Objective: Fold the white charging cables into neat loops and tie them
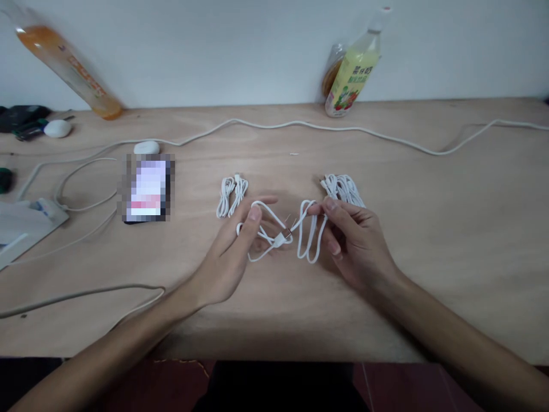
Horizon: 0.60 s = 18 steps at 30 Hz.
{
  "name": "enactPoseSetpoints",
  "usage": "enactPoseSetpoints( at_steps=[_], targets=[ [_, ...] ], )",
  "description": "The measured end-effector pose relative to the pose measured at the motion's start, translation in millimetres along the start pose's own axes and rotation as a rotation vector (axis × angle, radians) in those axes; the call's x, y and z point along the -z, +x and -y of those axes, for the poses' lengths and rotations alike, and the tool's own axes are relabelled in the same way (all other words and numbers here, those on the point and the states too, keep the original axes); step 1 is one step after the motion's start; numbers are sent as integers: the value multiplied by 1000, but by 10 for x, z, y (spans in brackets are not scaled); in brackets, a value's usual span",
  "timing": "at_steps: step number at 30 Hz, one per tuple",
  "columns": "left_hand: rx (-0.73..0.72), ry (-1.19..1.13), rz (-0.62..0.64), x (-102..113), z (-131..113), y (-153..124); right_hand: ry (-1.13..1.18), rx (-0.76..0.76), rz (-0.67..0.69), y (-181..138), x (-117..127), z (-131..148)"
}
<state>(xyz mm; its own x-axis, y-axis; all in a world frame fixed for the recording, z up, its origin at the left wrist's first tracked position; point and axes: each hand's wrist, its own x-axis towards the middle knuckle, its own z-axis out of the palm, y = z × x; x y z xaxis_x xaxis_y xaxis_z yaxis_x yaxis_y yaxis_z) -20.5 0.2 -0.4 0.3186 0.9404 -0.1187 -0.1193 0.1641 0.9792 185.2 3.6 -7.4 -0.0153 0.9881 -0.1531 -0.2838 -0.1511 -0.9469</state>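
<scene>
Above a pale wooden worktop (437, 274), left hand (229, 252) (loose grip) and right hand (362, 237) (narrow pinch) hold a thin white looped cable (279, 240), seemingly being arranged, which calls for steadying its crossed middle.

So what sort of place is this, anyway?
Probably someone's desk or a simple indoor workspace: a phone, drink bottles and bundled white cables share the wooden tabletop.

The wooden table (429, 240) carries 2 bottles (352, 77) (68, 68), 2 groups of coiled white cables (223, 197) (345, 189) and a phone (148, 189).
</scene>
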Motion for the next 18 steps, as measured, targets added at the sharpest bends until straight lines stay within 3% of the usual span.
enactPoseSetpoints(
  at_steps=[5,11,18],
  targets=[
    [103,71,58,-6,5,14,1,24,-33,25,23,3],
    [132,170,-46,-7,-38,31,22,63,-43,60,48,-4],
    [56,66,-11,-22,-96,26,40,38,-25,47,24,15]
  ],
)
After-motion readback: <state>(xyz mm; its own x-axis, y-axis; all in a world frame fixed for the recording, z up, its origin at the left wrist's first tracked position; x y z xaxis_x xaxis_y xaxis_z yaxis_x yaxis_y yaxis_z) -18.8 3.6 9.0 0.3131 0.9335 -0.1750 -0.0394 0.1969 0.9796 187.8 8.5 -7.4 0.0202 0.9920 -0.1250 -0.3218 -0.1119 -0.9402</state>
